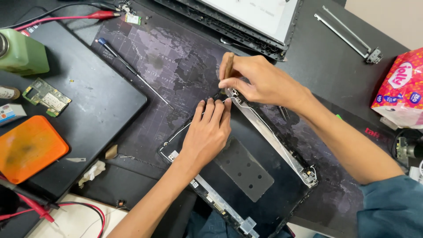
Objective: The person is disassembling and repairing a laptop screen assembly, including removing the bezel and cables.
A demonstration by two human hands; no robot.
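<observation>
- Left hand (pixel 206 132): fingers flat, pressing the top corner of the black plastic laptop lid shell (pixel 246 176), gripping nothing.
- Right hand (pixel 260 79): fingers pinched around a brown-handled tool (pixel 228 65), tip at that corner.
- Shell lies on the dark map-print mat (pixel 176 61), centre.

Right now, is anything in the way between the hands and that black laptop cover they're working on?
Nothing visible. The left hand rests its fingers right on the laptop cover near its top corner, and the right hand presses a brown-handled tool onto the same corner.
</observation>
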